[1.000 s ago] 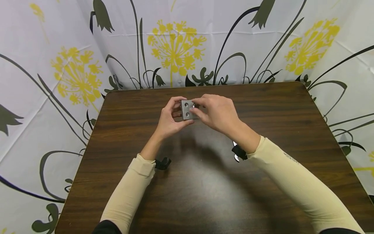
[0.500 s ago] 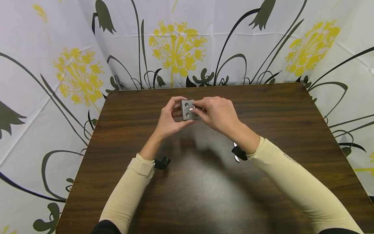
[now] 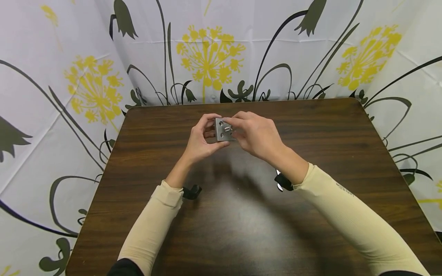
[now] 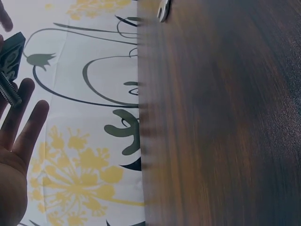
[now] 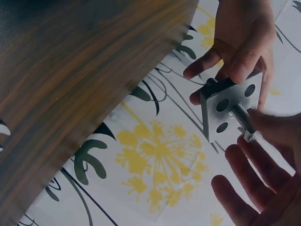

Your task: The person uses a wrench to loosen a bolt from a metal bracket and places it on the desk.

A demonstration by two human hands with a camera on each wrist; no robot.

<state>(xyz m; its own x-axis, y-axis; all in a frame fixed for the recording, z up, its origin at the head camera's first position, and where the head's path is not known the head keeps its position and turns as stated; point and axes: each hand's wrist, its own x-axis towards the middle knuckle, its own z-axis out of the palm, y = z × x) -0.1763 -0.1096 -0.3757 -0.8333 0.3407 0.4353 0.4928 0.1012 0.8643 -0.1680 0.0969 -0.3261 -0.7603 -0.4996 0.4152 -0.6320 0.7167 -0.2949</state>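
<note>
My left hand (image 3: 202,140) grips a small grey metal plate (image 3: 219,134) by its edges, above the table. In the right wrist view the plate (image 5: 214,110) has round holes near its corners. From its middle a threaded bolt (image 5: 241,117) sticks out, its head towards my right hand (image 5: 268,174). Thumb and forefinger of the right hand (image 3: 259,132) lie about the bolt near its head, the other fingers spread. In the left wrist view a threaded length of bolt (image 4: 9,92) shows beside the dark plate (image 4: 13,54).
A shiny metal tool, perhaps a wrench (image 3: 279,187), lies on the brown wooden table (image 3: 241,237), partly hidden by the right wrist's black strap mount (image 3: 283,180). Another black mount (image 3: 192,192) sits at the left wrist. A flower-patterned curtain (image 3: 262,50) hangs behind the table.
The right fingers have shifted around the bolt: the thumb has drawn back and down, and more of the bolt shows. The left hand and plate stay nearly still.
</note>
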